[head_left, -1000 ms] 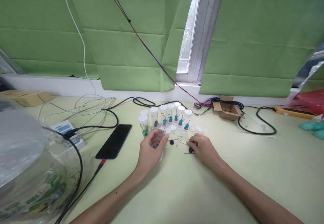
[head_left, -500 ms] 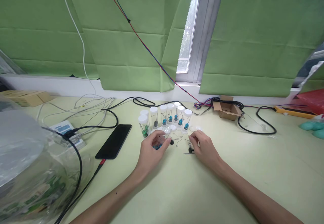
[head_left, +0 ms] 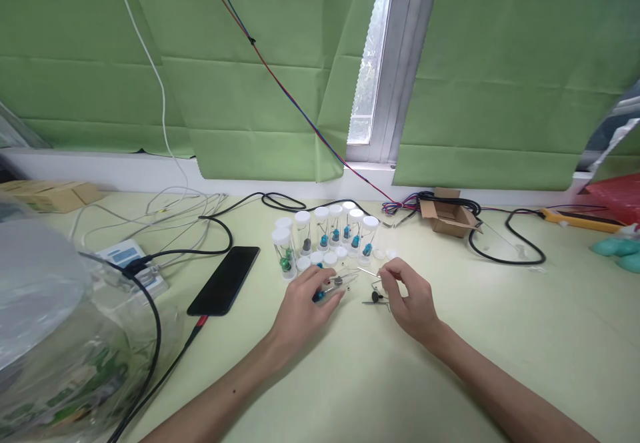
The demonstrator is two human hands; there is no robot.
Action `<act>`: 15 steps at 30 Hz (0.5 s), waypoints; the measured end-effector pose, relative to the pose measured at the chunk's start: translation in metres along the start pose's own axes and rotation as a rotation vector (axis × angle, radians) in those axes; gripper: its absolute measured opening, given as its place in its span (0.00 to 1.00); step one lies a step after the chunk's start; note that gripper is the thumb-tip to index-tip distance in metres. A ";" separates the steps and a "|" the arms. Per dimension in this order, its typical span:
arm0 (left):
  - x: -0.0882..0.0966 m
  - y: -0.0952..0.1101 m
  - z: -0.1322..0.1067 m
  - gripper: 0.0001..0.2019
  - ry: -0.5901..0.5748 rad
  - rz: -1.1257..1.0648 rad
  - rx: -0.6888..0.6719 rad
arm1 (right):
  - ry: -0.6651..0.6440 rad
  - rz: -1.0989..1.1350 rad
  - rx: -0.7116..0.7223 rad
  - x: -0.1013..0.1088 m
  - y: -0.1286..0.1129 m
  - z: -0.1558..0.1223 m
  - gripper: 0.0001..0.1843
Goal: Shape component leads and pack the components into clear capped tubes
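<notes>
My left hand (head_left: 307, 299) is closed round a clear vial (head_left: 330, 291) lying on its side with a blue part inside, its mouth towards the right. My right hand (head_left: 411, 296) pinches the thin wire lead (head_left: 369, 271) of a small component, raised a little above the table and pointing at the vial's mouth. A black component with leads (head_left: 375, 297) lies on the table between the hands. Behind them stand several capped clear vials (head_left: 325, 233) with blue and green parts, and loose white caps (head_left: 330, 257) lie in front of them.
A black phone (head_left: 225, 279) lies left of the vials, with black and white cables (head_left: 200, 229) around it. A plastic bag (head_left: 55, 336) fills the near left. A small open cardboard box (head_left: 447, 215) and a looped cable (head_left: 505, 243) are at the back right.
My left hand has laid the vial down flatter and nearer. My right hand has lifted off the table with a wire lead pinched in its fingers.
</notes>
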State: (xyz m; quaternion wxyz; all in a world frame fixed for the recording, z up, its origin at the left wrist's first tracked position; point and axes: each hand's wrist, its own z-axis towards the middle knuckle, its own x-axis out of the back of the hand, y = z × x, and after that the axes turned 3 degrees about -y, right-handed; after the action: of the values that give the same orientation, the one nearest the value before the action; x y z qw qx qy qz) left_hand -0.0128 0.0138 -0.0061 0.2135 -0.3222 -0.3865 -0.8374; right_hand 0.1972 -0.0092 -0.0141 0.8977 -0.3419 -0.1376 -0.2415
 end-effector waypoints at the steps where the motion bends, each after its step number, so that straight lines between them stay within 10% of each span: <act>1: 0.000 0.000 0.000 0.08 -0.007 0.003 -0.005 | -0.012 0.005 0.011 0.000 0.001 -0.001 0.09; 15: 0.000 0.006 -0.004 0.11 -0.108 -0.075 -0.028 | -0.067 -0.047 -0.012 -0.002 0.004 -0.002 0.08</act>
State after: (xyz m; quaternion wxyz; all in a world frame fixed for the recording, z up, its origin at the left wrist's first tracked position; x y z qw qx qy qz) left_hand -0.0105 0.0074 -0.0052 0.1561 -0.3551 -0.3975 -0.8316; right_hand 0.1979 -0.0074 -0.0186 0.8845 -0.3519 -0.1741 -0.2518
